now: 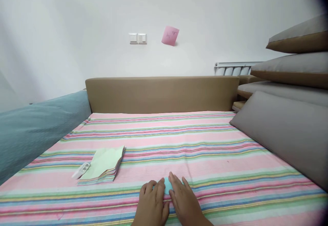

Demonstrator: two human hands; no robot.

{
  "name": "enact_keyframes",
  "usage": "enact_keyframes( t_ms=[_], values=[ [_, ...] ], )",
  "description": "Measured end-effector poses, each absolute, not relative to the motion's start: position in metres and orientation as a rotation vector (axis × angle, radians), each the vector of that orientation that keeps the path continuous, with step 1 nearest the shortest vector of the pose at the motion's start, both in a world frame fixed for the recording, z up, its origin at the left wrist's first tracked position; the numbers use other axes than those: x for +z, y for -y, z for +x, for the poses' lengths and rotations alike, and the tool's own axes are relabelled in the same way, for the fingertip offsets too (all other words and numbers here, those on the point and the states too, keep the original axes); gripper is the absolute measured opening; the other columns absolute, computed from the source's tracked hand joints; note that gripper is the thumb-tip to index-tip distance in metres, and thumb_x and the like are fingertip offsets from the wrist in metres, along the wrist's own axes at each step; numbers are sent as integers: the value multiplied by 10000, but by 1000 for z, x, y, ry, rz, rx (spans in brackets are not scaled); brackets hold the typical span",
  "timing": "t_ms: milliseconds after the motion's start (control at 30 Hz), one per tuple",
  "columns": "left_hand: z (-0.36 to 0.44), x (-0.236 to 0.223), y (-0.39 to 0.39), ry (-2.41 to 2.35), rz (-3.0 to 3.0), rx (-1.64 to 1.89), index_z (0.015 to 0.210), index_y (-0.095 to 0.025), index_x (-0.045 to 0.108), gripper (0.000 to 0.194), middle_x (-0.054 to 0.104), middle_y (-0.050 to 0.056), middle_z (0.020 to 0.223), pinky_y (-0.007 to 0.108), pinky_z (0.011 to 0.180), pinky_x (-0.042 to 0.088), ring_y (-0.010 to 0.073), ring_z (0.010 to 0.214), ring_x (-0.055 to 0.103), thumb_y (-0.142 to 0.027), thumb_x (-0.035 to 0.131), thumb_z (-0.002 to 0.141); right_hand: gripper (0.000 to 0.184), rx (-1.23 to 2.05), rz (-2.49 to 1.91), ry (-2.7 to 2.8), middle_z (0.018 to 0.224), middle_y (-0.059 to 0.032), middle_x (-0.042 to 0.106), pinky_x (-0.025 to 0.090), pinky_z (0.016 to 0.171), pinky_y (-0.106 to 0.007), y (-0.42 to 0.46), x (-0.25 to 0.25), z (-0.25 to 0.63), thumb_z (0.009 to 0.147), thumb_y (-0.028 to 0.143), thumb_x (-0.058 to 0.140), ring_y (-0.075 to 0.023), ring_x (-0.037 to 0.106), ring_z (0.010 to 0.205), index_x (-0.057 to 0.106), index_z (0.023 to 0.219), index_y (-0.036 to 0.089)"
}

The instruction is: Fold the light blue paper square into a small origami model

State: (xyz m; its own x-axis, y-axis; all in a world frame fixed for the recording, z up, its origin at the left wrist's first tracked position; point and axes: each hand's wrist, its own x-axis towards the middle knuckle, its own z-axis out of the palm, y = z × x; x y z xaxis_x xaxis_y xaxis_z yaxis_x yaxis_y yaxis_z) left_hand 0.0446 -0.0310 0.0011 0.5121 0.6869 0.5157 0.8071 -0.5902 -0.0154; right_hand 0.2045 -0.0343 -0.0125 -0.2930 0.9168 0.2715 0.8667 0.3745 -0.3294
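A small piece of light blue paper [167, 186] lies on the striped sheet [205, 166], partly covered from both sides. My left hand [153, 200] presses on its left edge with the fingers lying flat and slightly bent. On the right edge rests my right hand [183, 197], its fingers stretched out and spread. How far the paper reaches under the hands is hidden. Farther left lies a stack of coloured paper [106, 162] with a pale green sheet on top. A white object [81, 170], perhaps a correction tape or small cutter, touches its left corner.
A brown padded backrest [161, 94] closes off the far side. Several grey cushions [287, 133] are piled on the right, and a blue-covered armrest [46, 123] runs along the left. On the wall are switches [137, 38] and a pink note [170, 36]; a radiator [233, 69] stands behind.
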Motion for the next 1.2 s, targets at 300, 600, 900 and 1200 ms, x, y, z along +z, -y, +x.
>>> enact_keyframes(
  t_ms=[300, 600, 900, 1200],
  values=[
    [42, 4, 29, 1296, -2584, -664, 1222, -147, 452, 536, 607, 63, 1130, 416, 832, 385, 242, 936, 518, -173, 525, 692, 411, 269, -1608, 2178, 1314, -13, 502, 305, 1058, -496, 37, -2, 198, 891, 217, 351, -233, 419, 1251, 482, 1280, 235],
    [40, 3, 24, 1109, -2555, -602, 1286, -162, 396, 630, 577, 46, 1215, 511, 984, 223, 279, 1097, 465, -141, 470, 661, 385, 338, -1650, 2111, 1307, 4, 509, 276, 1070, -490, 39, 3, 194, 903, 247, 350, -229, 405, 1261, 514, 1251, 241],
    [31, -11, 15, 990, -2407, -601, 1231, -170, 468, 555, 628, 38, 1133, 502, 1028, 128, 284, 1133, 472, -220, 489, 679, 381, 312, -1613, 2145, 1295, 5, 520, 307, 1056, -465, 33, -9, 198, 889, 272, 391, -234, 424, 1246, 519, 1247, 271],
    [13, -14, 19, 966, -2343, -557, 1258, -175, 462, 538, 622, 40, 1157, 482, 1016, 184, 276, 1103, 497, -412, 538, 781, 379, 329, -1632, 2157, 1314, 18, 499, 295, 1062, -484, 33, -9, 199, 905, 297, 364, -237, 397, 1265, 513, 1252, 273]
  ],
)
